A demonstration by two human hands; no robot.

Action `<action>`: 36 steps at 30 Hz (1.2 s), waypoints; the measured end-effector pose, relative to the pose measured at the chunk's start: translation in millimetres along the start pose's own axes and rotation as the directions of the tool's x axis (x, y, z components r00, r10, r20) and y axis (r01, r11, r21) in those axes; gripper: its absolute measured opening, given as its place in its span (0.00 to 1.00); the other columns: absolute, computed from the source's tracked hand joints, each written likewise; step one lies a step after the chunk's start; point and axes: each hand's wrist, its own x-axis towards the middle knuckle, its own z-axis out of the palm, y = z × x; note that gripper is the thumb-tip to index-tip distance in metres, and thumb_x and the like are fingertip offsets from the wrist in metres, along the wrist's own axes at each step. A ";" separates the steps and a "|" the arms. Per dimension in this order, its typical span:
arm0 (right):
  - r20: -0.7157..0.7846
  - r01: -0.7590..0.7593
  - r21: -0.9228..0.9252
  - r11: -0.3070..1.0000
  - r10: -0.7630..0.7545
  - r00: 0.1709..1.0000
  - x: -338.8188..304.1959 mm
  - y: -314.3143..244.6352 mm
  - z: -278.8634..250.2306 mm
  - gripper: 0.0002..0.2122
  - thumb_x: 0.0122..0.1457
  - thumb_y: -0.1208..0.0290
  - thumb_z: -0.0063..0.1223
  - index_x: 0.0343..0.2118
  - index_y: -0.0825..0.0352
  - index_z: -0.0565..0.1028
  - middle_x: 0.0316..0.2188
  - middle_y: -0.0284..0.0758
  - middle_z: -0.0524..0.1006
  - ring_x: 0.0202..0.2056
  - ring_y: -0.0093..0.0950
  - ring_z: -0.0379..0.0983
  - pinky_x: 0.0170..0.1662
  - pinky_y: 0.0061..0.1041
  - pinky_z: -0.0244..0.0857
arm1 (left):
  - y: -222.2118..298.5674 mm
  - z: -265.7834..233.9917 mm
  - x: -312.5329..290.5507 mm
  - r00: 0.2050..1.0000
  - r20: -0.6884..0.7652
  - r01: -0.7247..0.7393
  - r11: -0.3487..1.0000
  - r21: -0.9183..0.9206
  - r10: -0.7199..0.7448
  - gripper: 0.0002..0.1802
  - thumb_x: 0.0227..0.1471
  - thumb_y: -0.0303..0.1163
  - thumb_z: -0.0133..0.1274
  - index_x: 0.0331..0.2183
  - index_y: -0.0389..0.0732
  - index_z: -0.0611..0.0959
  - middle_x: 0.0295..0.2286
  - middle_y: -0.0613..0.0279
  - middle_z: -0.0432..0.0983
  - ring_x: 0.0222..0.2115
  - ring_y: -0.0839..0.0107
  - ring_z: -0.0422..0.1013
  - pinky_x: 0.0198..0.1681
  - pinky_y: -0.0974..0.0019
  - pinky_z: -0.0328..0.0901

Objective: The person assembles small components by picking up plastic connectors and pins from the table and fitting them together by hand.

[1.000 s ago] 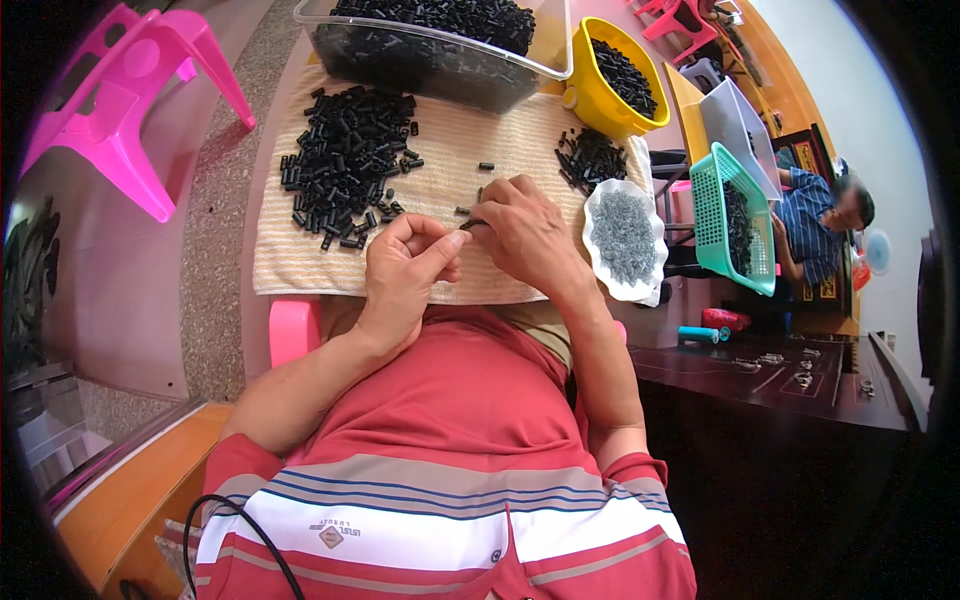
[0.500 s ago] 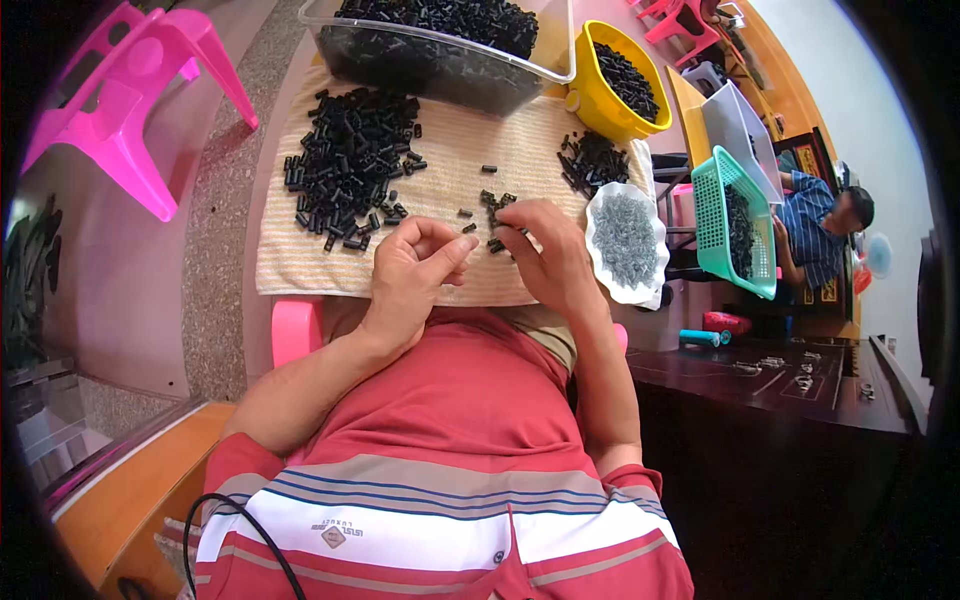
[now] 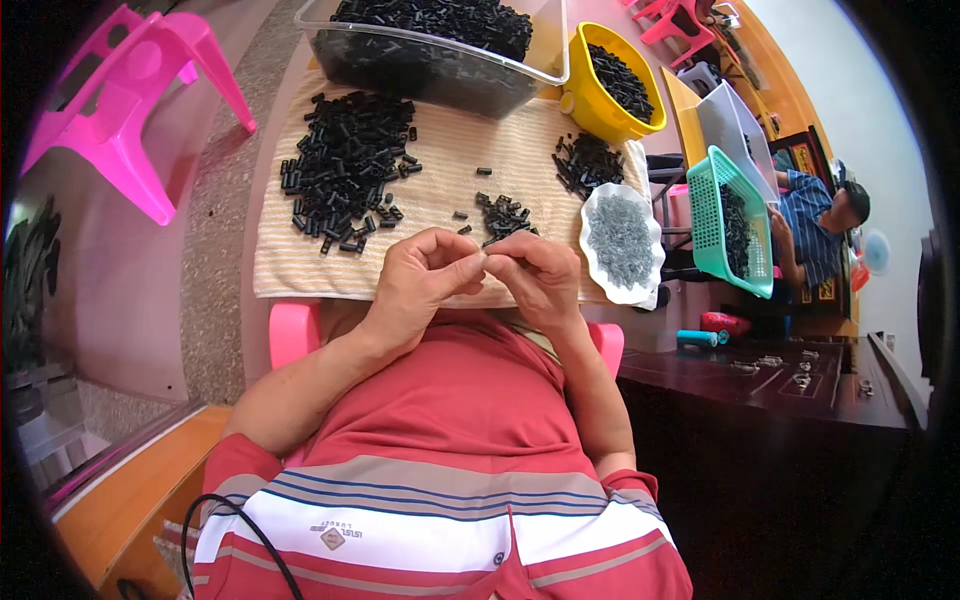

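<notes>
The left hand (image 3: 425, 285) and the right hand (image 3: 535, 280) meet fingertip to fingertip just above the near edge of the surface (image 3: 290, 270), which is covered by a cream ribbed cloth. Both are curled closed in a pinch, and between their tips sits a small dark piece (image 3: 487, 262), too tiny to make out in detail; it seems to be held up close to the body so that the two hands can work it together under the eyes.

The supplies lie in an arc within reach. At about 11 o'clock from the hands a large heap of short black tubes (image 3: 345, 170) spreads on the cloth; at 12 o'clock, just beyond the fingertips, lies a small scatter of the same pieces (image 3: 505, 212); at 1 o'clock is a third little pile (image 3: 588, 160). At 3 o'clock, near the right hand, a white dish of grey metal bits (image 3: 620, 240) rests on the cloth's edge, probably kept there for easy picking by that hand.

Farther off, at 12 o'clock, a clear plastic bin (image 3: 430, 70) full of black pieces and a yellow bowl (image 3: 610, 95) line the far edge. Nothing lies between the hands and the piles. Well to the right, another person (image 3: 815, 225) sits by a teal basket (image 3: 730, 215), and a pink plastic stool (image 3: 130, 110) stands at 10 o'clock.
</notes>
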 end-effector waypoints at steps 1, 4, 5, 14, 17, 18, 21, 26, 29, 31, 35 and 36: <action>-0.008 -0.008 -0.002 1.000 0.008 1.000 -0.4 0.9 0.0 0.02 0.55 0.79 0.62 0.31 0.72 0.80 0.25 0.33 0.79 0.25 0.19 0.72 0.28 0.17 0.64 | -0.1 -0.6 0.3 0.999 0.018 0.028 0.999 -0.018 -0.028 0.08 0.55 0.29 0.61 0.36 0.37 0.81 0.28 0.65 0.79 0.29 0.80 0.74 0.35 0.74 0.72; -0.026 -0.011 0.033 0.999 0.012 1.000 -0.3 0.3 1.0 0.02 0.57 0.78 0.61 0.31 0.71 0.80 0.25 0.33 0.79 0.26 0.18 0.72 0.29 0.18 0.63 | 0.2 0.0 1.5 0.995 0.050 0.088 0.994 -0.058 -0.085 0.08 0.55 0.29 0.61 0.37 0.37 0.80 0.29 0.65 0.79 0.29 0.79 0.75 0.36 0.73 0.73; -0.030 -0.013 0.028 1.000 0.014 0.999 -0.9 0.5 1.4 0.02 0.57 0.78 0.61 0.31 0.71 0.80 0.25 0.33 0.79 0.26 0.18 0.72 0.29 0.18 0.63 | 0.8 0.7 1.8 0.992 0.060 0.116 0.990 -0.079 -0.111 0.09 0.55 0.29 0.61 0.37 0.37 0.80 0.30 0.64 0.79 0.30 0.79 0.75 0.36 0.72 0.74; 0.039 0.108 -0.060 0.992 -0.106 0.994 -4.4 -7.4 -3.8 0.09 0.55 0.76 0.62 0.39 0.70 0.79 0.30 0.39 0.78 0.29 0.30 0.76 0.31 0.25 0.68 | 4.2 -0.9 1.3 0.984 0.111 0.154 0.977 -0.145 -0.139 0.12 0.58 0.26 0.56 0.43 0.38 0.73 0.34 0.58 0.80 0.32 0.74 0.77 0.37 0.71 0.75; 0.065 0.153 -0.172 0.973 -0.144 0.987 -7.9 -7.9 -4.0 0.16 0.48 0.75 0.66 0.42 0.69 0.77 0.33 0.41 0.77 0.30 0.37 0.76 0.33 0.29 0.70 | 2.1 -0.5 1.2 0.986 0.106 0.142 0.980 -0.142 -0.128 0.13 0.58 0.26 0.56 0.43 0.37 0.73 0.36 0.56 0.80 0.32 0.75 0.78 0.36 0.73 0.74; 0.067 0.163 -0.225 0.961 -0.152 0.986 -9.2 -9.4 -4.5 0.16 0.48 0.76 0.66 0.41 0.69 0.77 0.32 0.41 0.77 0.30 0.37 0.76 0.33 0.30 0.70 | 1.9 -0.8 1.3 0.986 0.109 0.143 0.980 -0.142 -0.128 0.13 0.58 0.26 0.56 0.43 0.37 0.73 0.36 0.56 0.80 0.32 0.75 0.78 0.36 0.73 0.74; 0.076 0.195 -0.311 0.930 -0.180 0.981 -9.9 -10.7 -5.7 0.15 0.46 0.76 0.66 0.39 0.68 0.77 0.31 0.40 0.77 0.31 0.37 0.76 0.33 0.32 0.71 | 2.0 -0.8 1.1 0.986 0.103 0.137 0.989 -0.058 -0.130 0.13 0.58 0.27 0.57 0.43 0.37 0.73 0.35 0.57 0.80 0.32 0.75 0.77 0.35 0.75 0.73; 0.090 0.254 -0.398 0.881 -0.238 0.967 -9.5 -15.4 -7.4 0.16 0.45 0.77 0.66 0.39 0.67 0.77 0.31 0.39 0.77 0.31 0.37 0.76 0.33 0.33 0.71 | 1.0 0.6 0.5 0.993 0.095 0.072 0.997 0.034 -0.075 0.13 0.55 0.26 0.60 0.41 0.38 0.75 0.30 0.64 0.78 0.28 0.80 0.73 0.33 0.77 0.70; 0.119 0.275 -0.436 0.857 -0.249 0.961 -9.8 -19.5 -7.4 0.16 0.46 0.76 0.68 0.40 0.69 0.77 0.30 0.39 0.77 0.30 0.34 0.76 0.30 0.30 0.70 | 1.4 -0.7 0.1 0.991 0.106 0.077 0.996 0.039 -0.081 0.11 0.54 0.26 0.61 0.39 0.38 0.76 0.29 0.66 0.78 0.27 0.82 0.71 0.33 0.77 0.69; 0.108 0.250 -0.423 0.871 -0.226 0.968 -10.6 -20.8 -6.6 0.16 0.46 0.77 0.67 0.40 0.68 0.77 0.31 0.39 0.77 0.30 0.34 0.77 0.30 0.30 0.70 | -0.4 -2.0 0.2 0.991 0.106 0.077 0.996 0.044 -0.081 0.11 0.54 0.26 0.61 0.38 0.38 0.77 0.29 0.66 0.78 0.27 0.82 0.71 0.33 0.77 0.69; 0.079 0.243 -0.402 0.883 -0.231 0.970 -12.1 -18.8 -5.6 0.15 0.47 0.77 0.67 0.39 0.68 0.78 0.31 0.38 0.78 0.29 0.33 0.77 0.30 0.29 0.71 | 1.6 -0.9 0.1 0.988 0.103 0.107 0.993 0.054 -0.112 0.09 0.56 0.28 0.60 0.38 0.38 0.78 0.31 0.65 0.79 0.28 0.82 0.73 0.33 0.77 0.70; 0.062 0.225 -0.382 0.896 -0.218 0.974 -11.9 -19.6 -4.8 0.15 0.46 0.78 0.66 0.39 0.68 0.77 0.30 0.39 0.77 0.29 0.35 0.77 0.31 0.30 0.71 | 2.8 -0.2 0.2 0.988 0.103 0.109 0.993 0.052 -0.114 0.09 0.56 0.28 0.60 0.38 0.38 0.78 0.31 0.65 0.79 0.28 0.82 0.73 0.33 0.77 0.70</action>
